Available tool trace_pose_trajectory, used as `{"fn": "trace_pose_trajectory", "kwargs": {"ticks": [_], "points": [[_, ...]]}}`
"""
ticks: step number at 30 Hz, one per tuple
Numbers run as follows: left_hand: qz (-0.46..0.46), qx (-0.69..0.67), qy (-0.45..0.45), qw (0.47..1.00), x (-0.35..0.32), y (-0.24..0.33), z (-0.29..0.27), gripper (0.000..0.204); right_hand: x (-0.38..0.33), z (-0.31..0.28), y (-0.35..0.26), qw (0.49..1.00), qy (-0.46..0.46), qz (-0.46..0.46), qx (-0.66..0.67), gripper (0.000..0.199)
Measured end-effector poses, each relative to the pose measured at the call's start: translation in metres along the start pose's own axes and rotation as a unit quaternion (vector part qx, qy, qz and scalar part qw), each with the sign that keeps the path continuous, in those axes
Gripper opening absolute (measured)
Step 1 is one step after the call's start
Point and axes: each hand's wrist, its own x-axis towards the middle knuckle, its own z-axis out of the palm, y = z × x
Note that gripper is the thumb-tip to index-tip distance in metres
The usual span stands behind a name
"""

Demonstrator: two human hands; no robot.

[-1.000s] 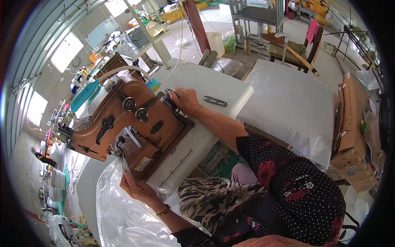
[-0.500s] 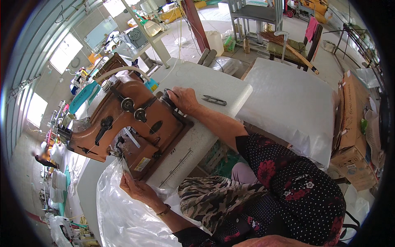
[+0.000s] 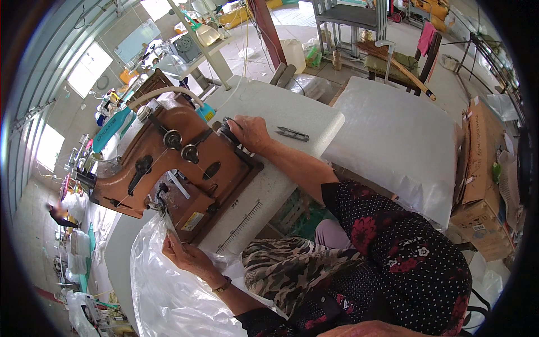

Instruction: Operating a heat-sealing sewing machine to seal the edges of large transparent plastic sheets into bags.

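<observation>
A brown sewing machine (image 3: 163, 151) stands on a pale worktable at left centre. My left hand (image 3: 188, 261), with a bracelet or watch at the wrist, pinches the gathered edge of a clear plastic sheet (image 3: 163, 292) just below the needle area. The rest of this sheet spreads down over the table's left side. At the machine's right end my right hand (image 3: 250, 133) is closed around the dark handwheel (image 3: 228, 135), its fingertips partly hidden. Thread snips (image 3: 293, 133) lie on the table to the right of that hand.
A ruler scale (image 3: 240, 226) marks the table's near edge. Right of it is a surface covered in pale sheeting (image 3: 393, 140). Cardboard boxes (image 3: 480, 185) stand at far right, chairs (image 3: 351, 17) behind. A turquoise bottle-like object (image 3: 114, 129) sits behind the machine.
Both hands keep their places, the left at the sheet and the right on the handwheel. The whole view has shifted very slightly. A distant person at far left has changed posture a little.
</observation>
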Motion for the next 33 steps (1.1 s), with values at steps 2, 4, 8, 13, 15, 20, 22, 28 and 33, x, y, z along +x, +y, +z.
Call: {"fn": "trace_pose_trajectory", "kwargs": {"ticks": [2,4,8,13,15,20,22,28,33], "points": [[0.002,-0.004,0.0,1.0,0.0008,0.0014,-0.0007,0.047,0.0006,-0.0004,-0.0006,1.0,0.004,0.004,0.019,0.033],[-0.01,0.003,-0.002,1.0,0.0002,0.0015,-0.0008,0.047,0.0006,-0.0003,-0.0008,1.0,0.006,0.002,0.016,0.033],[0.007,0.0,0.003,1.0,-0.001,-0.0007,0.0013,0.046,-0.0007,-0.0029,0.0005,1.0,-0.011,0.008,0.01,0.03],[0.001,-0.009,0.005,1.0,0.0004,0.005,0.0019,0.046,0.0003,-0.0013,0.004,1.0,0.004,0.001,0.012,0.032],[-0.004,0.007,0.002,1.0,0.0015,0.0055,0.0,0.046,0.0009,-0.0001,0.0011,1.0,0.0,0.007,0.015,0.032],[-0.01,-0.002,-0.001,1.0,0.0005,0.0028,-0.0005,0.044,0.0007,0.0012,0.0,1.0,-0.01,0.021,0.009,0.032],[-0.015,0.009,-0.01,1.0,-0.0008,-0.0004,0.0001,0.043,0.0009,-0.0004,0.0014,1.0,-0.007,0.017,0.01,0.032],[0.001,0.004,-0.004,1.0,-0.0005,0.0015,0.0007,0.042,0.0,-0.0011,0.0018,1.0,-0.008,0.01,0.009,0.03],[-0.006,0.005,-0.005,1.0,-0.0006,0.0,-0.0002,0.041,0.0009,0.0,0.0005,0.999,0.024,-0.012,0.022,0.03]]}}
